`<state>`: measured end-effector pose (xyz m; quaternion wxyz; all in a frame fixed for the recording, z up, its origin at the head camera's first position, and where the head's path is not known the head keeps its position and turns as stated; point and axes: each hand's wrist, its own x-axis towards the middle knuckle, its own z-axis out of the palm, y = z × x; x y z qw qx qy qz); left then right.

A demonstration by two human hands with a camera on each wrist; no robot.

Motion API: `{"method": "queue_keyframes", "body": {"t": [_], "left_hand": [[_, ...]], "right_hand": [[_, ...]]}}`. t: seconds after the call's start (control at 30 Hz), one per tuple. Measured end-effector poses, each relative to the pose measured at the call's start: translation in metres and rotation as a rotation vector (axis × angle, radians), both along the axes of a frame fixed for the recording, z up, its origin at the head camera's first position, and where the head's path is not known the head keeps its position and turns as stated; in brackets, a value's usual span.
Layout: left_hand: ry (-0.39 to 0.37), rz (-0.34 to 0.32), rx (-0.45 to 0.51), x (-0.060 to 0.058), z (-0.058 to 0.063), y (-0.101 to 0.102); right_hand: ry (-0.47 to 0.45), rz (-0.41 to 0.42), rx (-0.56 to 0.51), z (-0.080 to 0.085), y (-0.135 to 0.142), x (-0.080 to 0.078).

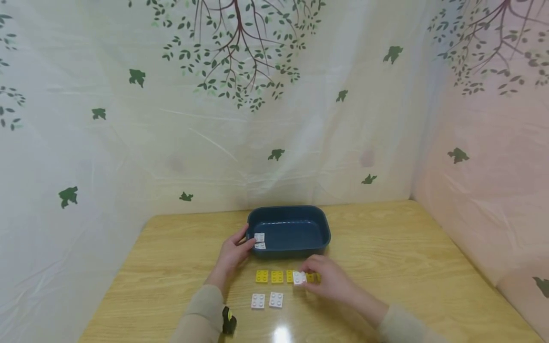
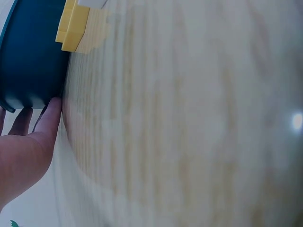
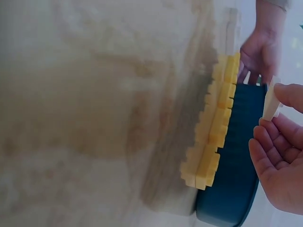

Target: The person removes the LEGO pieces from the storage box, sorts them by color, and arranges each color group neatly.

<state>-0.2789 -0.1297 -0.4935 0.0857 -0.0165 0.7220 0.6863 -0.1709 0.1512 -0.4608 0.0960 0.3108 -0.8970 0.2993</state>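
Note:
A dark blue dish (image 1: 288,255) stands toward the back of the table. My left hand (image 1: 231,252) holds its left end, thumb at the rim; the left wrist view has the fingers (image 2: 49,120) against the outer wall. Two white toy bricks (image 1: 259,237) lie inside by that thumb. Between thumb and fingertips, my right hand (image 1: 330,281) pinches another white toy brick (image 1: 299,278), raised over a row of yellow toy bricks (image 1: 277,277) in front of the dish. The held brick and hand partly cover that row. Nearer me lie two more white bricks (image 1: 258,301).
The wooden table (image 1: 180,267) meets a pale curtain (image 1: 214,166) printed with leaves and branches at the back and sides. A small black and yellow object (image 1: 229,321) shows beside my left sleeve (image 1: 201,309).

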Motion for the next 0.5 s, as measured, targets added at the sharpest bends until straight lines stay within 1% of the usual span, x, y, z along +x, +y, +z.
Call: {"method": "queue_keyframes", "body": {"t": [0.27, 0.5], "left_hand": [[0.005, -0.01, -0.025, 0.0, 0.0, -0.001], [0.015, -0.016, -0.007, -0.001, -0.001, -0.003]], "right_hand": [[-0.005, 0.014, 0.057, -0.012, -0.007, 0.004], [-0.115, -0.002, 0.091, -0.015, -0.011, 0.006]]}}
